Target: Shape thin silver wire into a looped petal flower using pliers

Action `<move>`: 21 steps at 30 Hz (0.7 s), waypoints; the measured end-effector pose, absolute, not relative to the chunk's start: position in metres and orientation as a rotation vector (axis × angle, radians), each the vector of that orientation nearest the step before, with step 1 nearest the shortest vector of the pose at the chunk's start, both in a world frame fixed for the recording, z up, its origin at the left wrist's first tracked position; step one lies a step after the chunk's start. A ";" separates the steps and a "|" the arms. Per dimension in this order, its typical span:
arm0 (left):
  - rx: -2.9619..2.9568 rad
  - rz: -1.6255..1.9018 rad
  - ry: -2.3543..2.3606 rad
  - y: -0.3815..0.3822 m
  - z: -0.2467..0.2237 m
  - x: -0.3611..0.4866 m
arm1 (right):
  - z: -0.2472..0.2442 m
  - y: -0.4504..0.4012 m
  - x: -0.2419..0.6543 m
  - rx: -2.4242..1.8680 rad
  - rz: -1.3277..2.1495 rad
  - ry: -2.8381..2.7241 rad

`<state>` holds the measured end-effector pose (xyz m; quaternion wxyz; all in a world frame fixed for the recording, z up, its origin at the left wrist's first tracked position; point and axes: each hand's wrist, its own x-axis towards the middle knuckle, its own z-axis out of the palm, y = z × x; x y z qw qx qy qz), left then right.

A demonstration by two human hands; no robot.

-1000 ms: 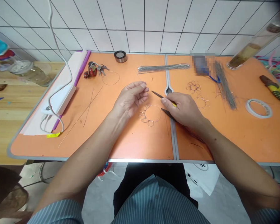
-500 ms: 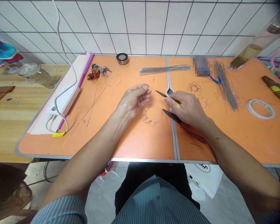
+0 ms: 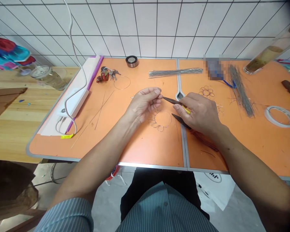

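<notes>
My left hand (image 3: 148, 101) pinches a thin wire (image 3: 156, 84) between thumb and fingers above the orange table. Wrapped around a pair of pliers (image 3: 170, 100) with yellow on the handle, my right hand (image 3: 199, 108) is closed, and the dark plier tips reach the left fingertips; whether they grip the wire is too small to tell. Below the hands lies a wire ring edged with small loops (image 3: 160, 120). A second pair of dark-jawed pliers with red handles (image 3: 181, 121) rests under my right hand and wrist. Right of that hand is a flower-shaped wire piece (image 3: 207, 91).
A bundle of straight wires (image 3: 175, 72) lies at the back, another grey bundle (image 3: 241, 91) to the right. Also around are a white tape ring (image 3: 280, 116), keys (image 3: 113, 74), a black tape roll (image 3: 131, 61), a white power strip (image 3: 74, 104) and a tilted jar (image 3: 263, 59).
The plier tips have come left to the fingertips of my left hand, closing the earlier gap. The whole view has shifted slightly, so table things appear farther right.
</notes>
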<state>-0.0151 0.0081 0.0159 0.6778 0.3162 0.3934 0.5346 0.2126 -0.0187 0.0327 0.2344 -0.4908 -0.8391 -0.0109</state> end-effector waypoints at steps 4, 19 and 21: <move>0.723 1.195 0.871 0.007 0.016 -0.016 | 0.032 -0.017 0.213 -1.343 -0.003 -2.322; 0.791 1.180 0.845 0.007 0.015 -0.015 | 0.026 -0.016 0.214 -1.278 -0.256 -2.382; 0.808 1.186 0.843 0.008 0.014 -0.016 | 0.025 -0.016 0.215 -1.263 -0.282 -2.385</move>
